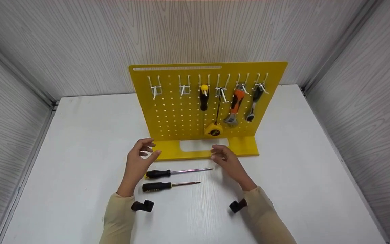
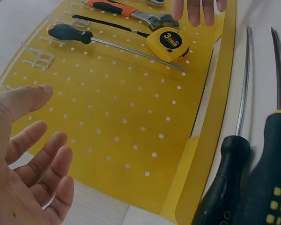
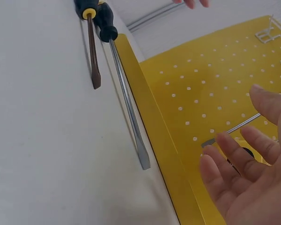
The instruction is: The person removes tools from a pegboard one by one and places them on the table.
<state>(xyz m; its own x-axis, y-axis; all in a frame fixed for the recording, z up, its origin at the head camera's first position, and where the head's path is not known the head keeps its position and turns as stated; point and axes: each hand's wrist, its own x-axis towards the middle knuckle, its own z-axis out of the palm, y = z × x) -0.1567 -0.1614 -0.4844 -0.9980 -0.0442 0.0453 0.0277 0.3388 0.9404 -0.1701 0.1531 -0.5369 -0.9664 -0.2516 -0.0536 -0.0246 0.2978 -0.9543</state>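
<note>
My left hand [image 1: 140, 160] hovers by the lower left corner of a yellow pegboard [image 1: 171, 122], fingers loosely bent around nothing. Toward the board's lower right, my right hand [image 1: 228, 162] is likewise empty, its fingers relaxed in the right wrist view. Between the hands and the table's near side lie two flat-blade screwdrivers, handles to the left. The longer screwdriver [image 1: 158, 174] is nearer the board; the shorter screwdriver [image 1: 156, 186] lies parallel in front of it. Neither hand touches them.
On the board's hooks hang a screwdriver [image 1: 204, 100], a yellow tape measure [image 1: 214, 129], an orange-handled adjustable wrench [image 1: 237, 103] and a dark-handled tool [image 1: 255, 101]. Two white hooks at the left, one a double hook [image 1: 155, 90], hold nothing. Pale walls [image 1: 195, 40] enclose the white table [image 1: 90, 142].
</note>
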